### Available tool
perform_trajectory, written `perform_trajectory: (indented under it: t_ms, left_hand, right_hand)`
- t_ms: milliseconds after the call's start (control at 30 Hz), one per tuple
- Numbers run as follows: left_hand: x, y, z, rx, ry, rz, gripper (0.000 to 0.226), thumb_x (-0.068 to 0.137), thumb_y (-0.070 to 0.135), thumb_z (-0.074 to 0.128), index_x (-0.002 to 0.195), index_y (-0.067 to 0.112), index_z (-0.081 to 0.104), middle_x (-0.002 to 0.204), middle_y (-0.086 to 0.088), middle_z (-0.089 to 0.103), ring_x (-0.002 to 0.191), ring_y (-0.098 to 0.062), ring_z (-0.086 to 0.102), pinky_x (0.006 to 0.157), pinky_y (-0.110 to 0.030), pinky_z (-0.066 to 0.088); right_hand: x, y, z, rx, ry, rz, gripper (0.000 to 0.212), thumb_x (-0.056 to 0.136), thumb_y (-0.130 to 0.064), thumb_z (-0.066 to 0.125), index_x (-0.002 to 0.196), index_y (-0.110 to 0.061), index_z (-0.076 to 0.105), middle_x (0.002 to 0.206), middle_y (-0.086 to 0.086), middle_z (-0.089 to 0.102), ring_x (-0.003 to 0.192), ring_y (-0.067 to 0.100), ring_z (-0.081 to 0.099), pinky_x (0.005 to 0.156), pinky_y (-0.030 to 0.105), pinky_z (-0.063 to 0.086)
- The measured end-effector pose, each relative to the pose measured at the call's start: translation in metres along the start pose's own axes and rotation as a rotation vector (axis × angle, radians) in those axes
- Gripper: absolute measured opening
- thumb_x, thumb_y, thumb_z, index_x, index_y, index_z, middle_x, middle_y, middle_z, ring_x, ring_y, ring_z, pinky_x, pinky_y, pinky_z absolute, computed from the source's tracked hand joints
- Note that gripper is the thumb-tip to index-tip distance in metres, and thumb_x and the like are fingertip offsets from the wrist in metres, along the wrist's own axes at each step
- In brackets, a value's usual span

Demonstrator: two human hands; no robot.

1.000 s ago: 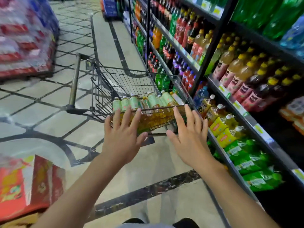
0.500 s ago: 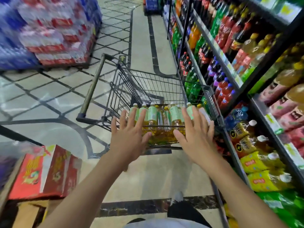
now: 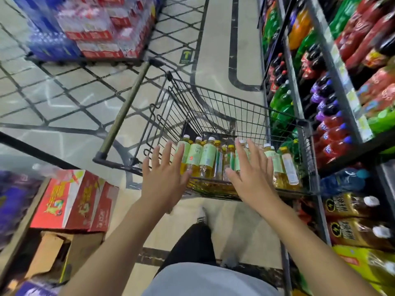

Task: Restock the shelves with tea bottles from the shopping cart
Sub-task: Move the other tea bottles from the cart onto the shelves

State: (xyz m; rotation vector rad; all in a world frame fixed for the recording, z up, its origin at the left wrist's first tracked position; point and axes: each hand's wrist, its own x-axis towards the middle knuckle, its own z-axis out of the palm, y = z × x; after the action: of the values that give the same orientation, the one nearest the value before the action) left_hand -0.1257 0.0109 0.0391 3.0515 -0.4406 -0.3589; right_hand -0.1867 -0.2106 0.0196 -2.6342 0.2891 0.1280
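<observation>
A black wire shopping cart (image 3: 215, 103) stands in the aisle beside the drinks shelves (image 3: 333, 67). Several tea bottles (image 3: 206, 159) with pale green labels, white caps and yellow liquid stand packed at its near end. My left hand (image 3: 163, 178) is stretched out with fingers spread, over the cart's near left corner, in front of the leftmost bottles. My right hand (image 3: 251, 169) is also spread flat, over the bottles in the middle. Neither hand holds anything; whether they touch the bottles is unclear.
A red carton (image 3: 72, 199) on brown boxes sits at the left. Shrink-wrapped packs (image 3: 89, 26) are stacked on a pallet at the far left. Shelves on the right hold many soda and tea bottles (image 3: 350, 204). The cart handle (image 3: 126, 107) points left. My leg (image 3: 192, 244) is below.
The view has tilted down and closer to the cart. Both hands have moved forward over the cart's near end, still spread and holding nothing.
</observation>
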Motion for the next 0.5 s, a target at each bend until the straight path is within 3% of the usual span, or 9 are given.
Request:
perform_trajectory:
  t_ms: [367, 500]
  left_hand:
    - [0.132, -0.047, 0.041, -0.102, -0.173, 0.045, 0.072, 0.104, 0.059, 0.033, 0.163, 0.032, 0.001, 0.172, -0.002, 0.000, 0.157, -0.033, 0.002, 0.124, -0.053, 0.011]
    - [0.174, -0.061, 0.077, -0.229, -0.262, 0.072, 0.074, 0.104, 0.048, 0.045, 0.163, 0.024, 0.008, 0.169, -0.013, 0.013, 0.153, -0.039, 0.015, 0.124, -0.051, 0.019]
  right_hand:
    - [0.103, -0.014, 0.051, -0.005, -0.223, 0.172, 0.079, 0.104, -0.049, 0.042, 0.159, -0.038, -0.013, 0.168, -0.005, -0.020, 0.155, 0.024, -0.013, 0.126, 0.051, -0.004]
    - [0.130, -0.017, 0.085, 0.081, -0.293, 0.266, 0.084, 0.102, -0.047, 0.050, 0.161, -0.037, -0.010, 0.169, -0.005, -0.015, 0.156, 0.027, -0.009, 0.125, 0.053, 0.008]
